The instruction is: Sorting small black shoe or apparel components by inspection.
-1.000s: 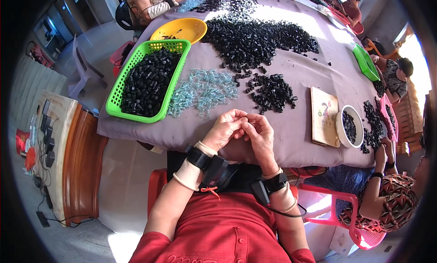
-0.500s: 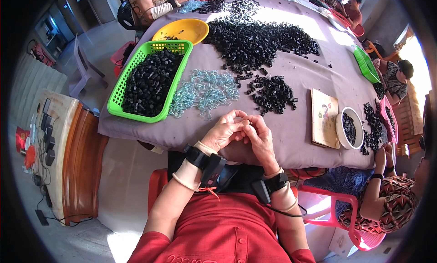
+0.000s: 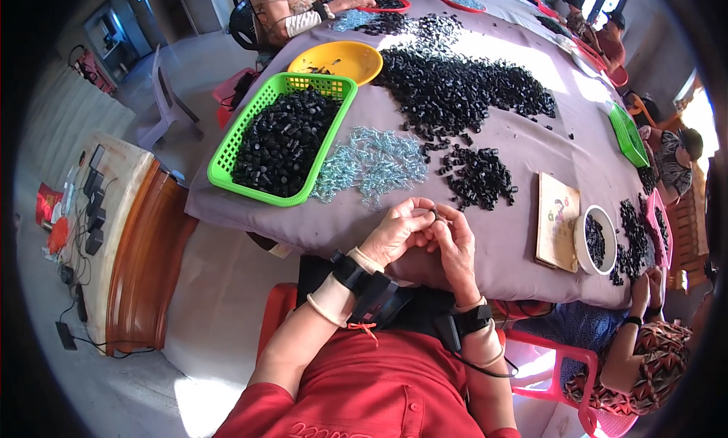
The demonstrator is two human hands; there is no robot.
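My left hand (image 3: 397,232) and my right hand (image 3: 458,250) meet over the table's near edge, fingertips pinched together. Between them is a small dark piece (image 3: 436,215), mostly covered by the fingers, so its exact kind does not show. Just beyond my hands lies a loose heap of small, clear bluish plastic pieces (image 3: 375,165). To its right is a small heap of short black cylindrical plastic parts (image 3: 479,178). On the left, a green plastic basket (image 3: 214,172) holds many similar black parts.
A large pile of black parts (image 3: 455,89) spreads farther back, beside a yellow plate (image 3: 369,56). On the right are a booklet (image 3: 557,222) and a white bowl (image 3: 582,244) of black parts. Co-workers sit around the cloth-covered table (image 3: 508,267), one close at my right (image 3: 644,339).
The whole view has shifted, so the table and things on it appear farther right. My fingertips stay together, and a dark piece now shows between them.
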